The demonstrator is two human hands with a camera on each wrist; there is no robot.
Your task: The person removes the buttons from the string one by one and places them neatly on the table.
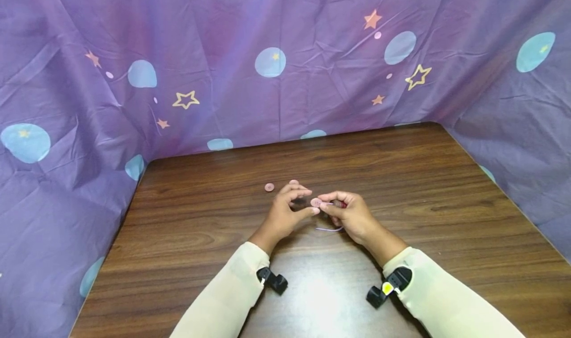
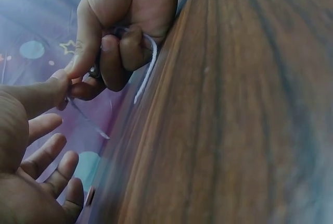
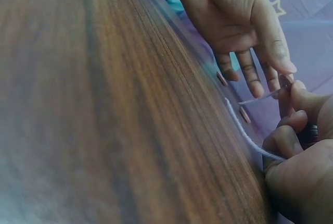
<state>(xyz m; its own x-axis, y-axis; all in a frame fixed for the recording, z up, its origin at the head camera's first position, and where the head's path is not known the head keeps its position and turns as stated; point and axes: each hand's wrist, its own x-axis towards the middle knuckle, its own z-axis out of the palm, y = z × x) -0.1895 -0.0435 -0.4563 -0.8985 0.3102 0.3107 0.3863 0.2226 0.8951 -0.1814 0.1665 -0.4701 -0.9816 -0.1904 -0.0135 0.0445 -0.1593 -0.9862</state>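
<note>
My right hand (image 1: 354,218) pinches a pink round button (image 1: 316,202) between thumb and index finger. A thin lilac yarn (image 3: 247,135) runs through its other, curled fingers, and one end hangs loose below. Another short end of the yarn sticks out by the button in both wrist views; whether it passes through a hole is too small to tell. My left hand (image 1: 283,210) touches the button's edge with its thumb, while its other fingers stand spread and apart from it. A second pink button (image 1: 269,187) and a third button (image 1: 293,182) lie on the table beyond the left hand.
The brown wood-grain table (image 1: 200,239) reaches to a purple curtain (image 1: 223,30) printed with stars and planets at the back and sides. Light glares off the table between the forearms. A black wrist mount (image 1: 273,280) sits on each sleeve.
</note>
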